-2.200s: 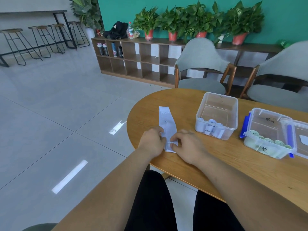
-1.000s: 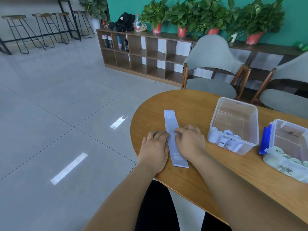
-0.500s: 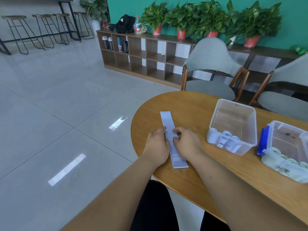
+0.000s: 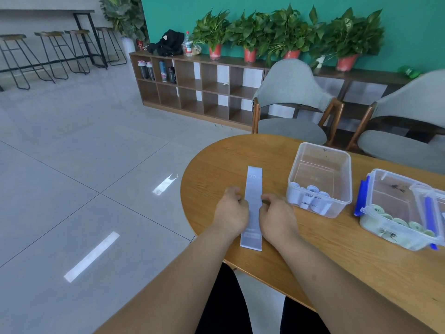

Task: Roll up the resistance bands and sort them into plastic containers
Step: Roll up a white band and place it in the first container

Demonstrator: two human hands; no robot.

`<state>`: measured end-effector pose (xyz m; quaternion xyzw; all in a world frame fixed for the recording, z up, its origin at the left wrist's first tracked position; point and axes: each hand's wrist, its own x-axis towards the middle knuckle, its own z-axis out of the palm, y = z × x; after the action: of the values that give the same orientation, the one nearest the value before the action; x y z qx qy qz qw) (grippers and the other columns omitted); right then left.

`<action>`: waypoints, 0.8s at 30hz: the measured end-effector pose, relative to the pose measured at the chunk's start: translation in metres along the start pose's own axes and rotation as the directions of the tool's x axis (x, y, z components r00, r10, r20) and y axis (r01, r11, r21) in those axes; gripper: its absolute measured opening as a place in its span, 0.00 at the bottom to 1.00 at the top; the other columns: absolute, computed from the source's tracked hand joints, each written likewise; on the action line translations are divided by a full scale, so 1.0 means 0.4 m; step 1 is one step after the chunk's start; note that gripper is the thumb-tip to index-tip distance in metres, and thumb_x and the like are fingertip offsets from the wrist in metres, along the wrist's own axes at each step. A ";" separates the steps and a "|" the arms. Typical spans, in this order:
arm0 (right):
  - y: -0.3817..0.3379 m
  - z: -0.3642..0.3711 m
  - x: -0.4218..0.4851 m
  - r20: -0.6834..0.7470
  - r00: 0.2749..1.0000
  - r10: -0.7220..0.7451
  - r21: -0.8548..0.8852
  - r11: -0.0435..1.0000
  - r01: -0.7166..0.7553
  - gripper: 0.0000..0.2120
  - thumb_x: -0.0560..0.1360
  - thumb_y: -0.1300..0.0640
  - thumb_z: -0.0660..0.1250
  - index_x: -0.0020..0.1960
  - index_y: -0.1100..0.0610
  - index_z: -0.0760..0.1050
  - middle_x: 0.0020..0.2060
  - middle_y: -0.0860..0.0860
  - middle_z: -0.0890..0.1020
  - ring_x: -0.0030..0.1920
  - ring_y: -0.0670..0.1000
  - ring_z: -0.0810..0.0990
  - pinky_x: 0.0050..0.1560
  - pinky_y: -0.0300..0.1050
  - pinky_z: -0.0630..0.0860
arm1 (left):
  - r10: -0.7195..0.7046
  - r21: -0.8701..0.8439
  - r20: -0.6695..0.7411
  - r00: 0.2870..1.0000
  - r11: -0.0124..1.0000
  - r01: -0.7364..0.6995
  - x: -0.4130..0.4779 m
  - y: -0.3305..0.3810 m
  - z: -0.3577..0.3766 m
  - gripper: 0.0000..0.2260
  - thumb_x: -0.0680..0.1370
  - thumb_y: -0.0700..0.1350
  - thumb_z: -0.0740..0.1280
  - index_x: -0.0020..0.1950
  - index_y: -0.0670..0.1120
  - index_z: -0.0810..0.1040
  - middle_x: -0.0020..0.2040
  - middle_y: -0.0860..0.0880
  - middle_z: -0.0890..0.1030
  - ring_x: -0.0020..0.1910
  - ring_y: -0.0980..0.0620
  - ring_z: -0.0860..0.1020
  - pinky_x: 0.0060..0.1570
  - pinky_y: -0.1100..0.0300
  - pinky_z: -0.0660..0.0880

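Lavender resistance band (image 4: pixel 253 186), marked 20, lies flat and unrolled on the wooden bench (image 4: pixel 216 165), lower centre of frame. I see my left grip (image 4: pixel 231 210) pinching its left edge and my right grip (image 4: pixel 277 213) pinching its right edge, fingers curled. Right of them, a clear plastic container (image 4: pixel 322 155) holds pale rolled bands (image 4: pixel 311 196); further right, a blue-clasped container (image 4: pixel 395 175) holds green rolls (image 4: pixel 399 222).

Flat band (image 4: pixel 252 186) — between left hand (image 4: pixel 231 210), right hand (image 4: pixel 277 215)
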<state>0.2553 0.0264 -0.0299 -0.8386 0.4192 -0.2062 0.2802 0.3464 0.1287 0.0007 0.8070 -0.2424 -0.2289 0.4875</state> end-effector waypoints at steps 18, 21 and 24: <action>0.061 -0.085 -0.080 0.065 0.989 -0.136 0.152 0.980 0.125 0.14 0.82 0.59 0.64 0.64 0.51 0.82 0.57 0.43 0.85 0.57 0.44 0.82 0.57 0.37 0.73 | 0.212 0.253 0.070 0.975 0.941 -0.223 -0.123 -0.038 -0.003 0.20 0.84 0.40 0.61 0.75 0.49 0.73 0.64 0.53 0.82 0.60 0.54 0.80 0.55 0.65 0.72; 0.068 -0.103 -0.083 0.090 0.982 -0.165 0.170 0.974 0.148 0.14 0.81 0.58 0.65 0.64 0.49 0.82 0.55 0.41 0.85 0.55 0.42 0.83 0.58 0.39 0.77 | 0.321 0.319 0.065 0.945 0.891 -0.324 -0.132 -0.050 -0.007 0.19 0.83 0.41 0.63 0.75 0.49 0.74 0.66 0.52 0.82 0.58 0.54 0.81 0.54 0.64 0.75; 0.095 -0.123 -0.115 0.073 0.967 -0.244 0.166 0.959 0.229 0.12 0.79 0.56 0.69 0.60 0.46 0.83 0.52 0.38 0.84 0.51 0.40 0.82 0.54 0.39 0.79 | 0.484 0.326 0.085 0.871 0.813 -0.483 -0.141 -0.084 -0.021 0.15 0.81 0.42 0.68 0.68 0.50 0.80 0.61 0.55 0.82 0.54 0.58 0.81 0.55 0.62 0.78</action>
<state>0.1786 0.0307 -0.0221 -0.8668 0.2851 -0.2315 0.3374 0.3135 0.1827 -0.0182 0.7901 -0.4744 -0.0521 0.3846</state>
